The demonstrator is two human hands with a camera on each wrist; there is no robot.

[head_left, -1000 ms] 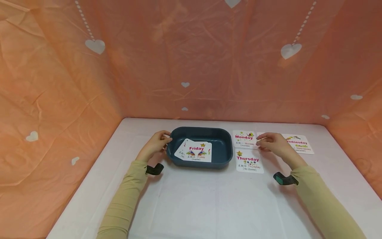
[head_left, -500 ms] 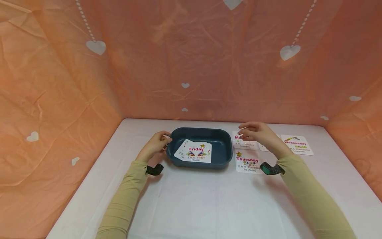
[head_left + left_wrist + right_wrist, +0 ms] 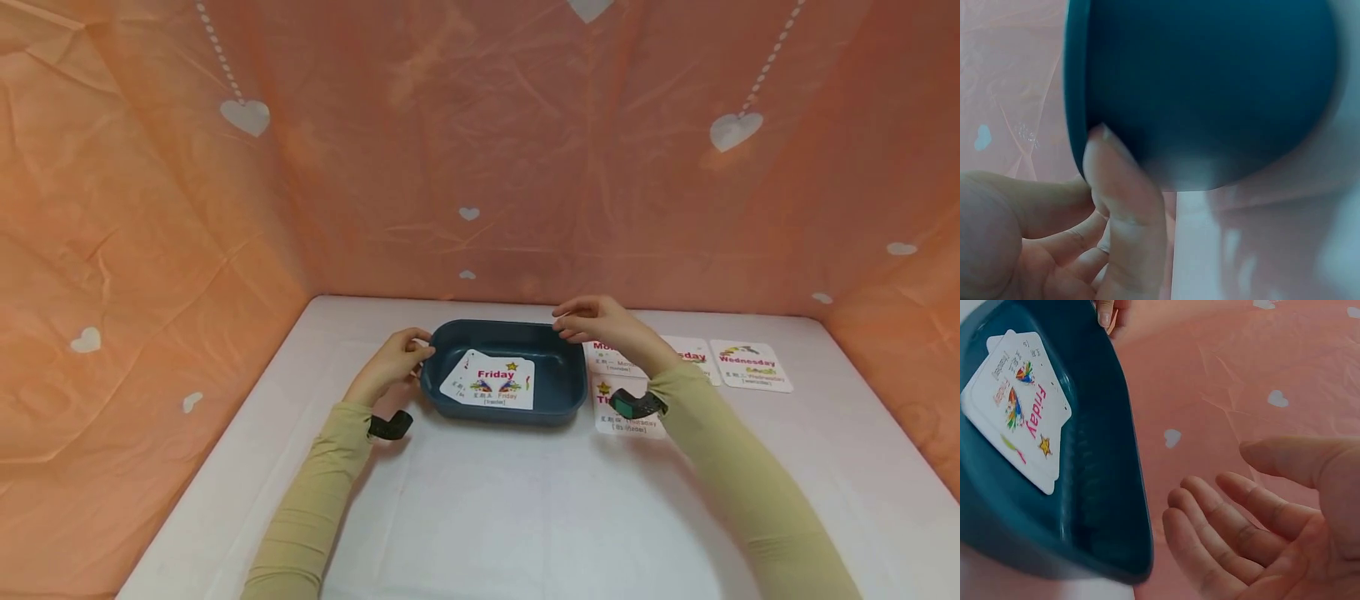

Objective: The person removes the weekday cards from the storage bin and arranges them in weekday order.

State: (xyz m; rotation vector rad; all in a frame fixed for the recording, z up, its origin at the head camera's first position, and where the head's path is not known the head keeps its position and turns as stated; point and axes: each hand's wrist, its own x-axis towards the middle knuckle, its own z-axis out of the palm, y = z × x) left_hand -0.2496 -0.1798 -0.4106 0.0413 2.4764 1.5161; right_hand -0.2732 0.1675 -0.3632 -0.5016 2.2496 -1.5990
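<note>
A dark blue oblong basin stands on the white table. My left hand pinches its left rim between thumb and fingers; in the left wrist view the thumb lies against the basin's wall. Inside, a Friday card tops a small fanned pile of white cards. My right hand, fingers loosely bent and holding nothing, hovers by the basin's back right corner. Right of the basin lie a Monday card, partly behind that hand, and a Thursday card, partly behind the wrist camera.
Farther right a Wednesday card lies flat beside a half-hidden card whose visible word ends in "sday". An orange cloth with pale hearts hangs behind the white table and along its sides.
My right hand has left the card between Monday and Wednesday, which stays on the table, and has moved left over the Monday card toward the basin. My left hand stays at the rim.
</note>
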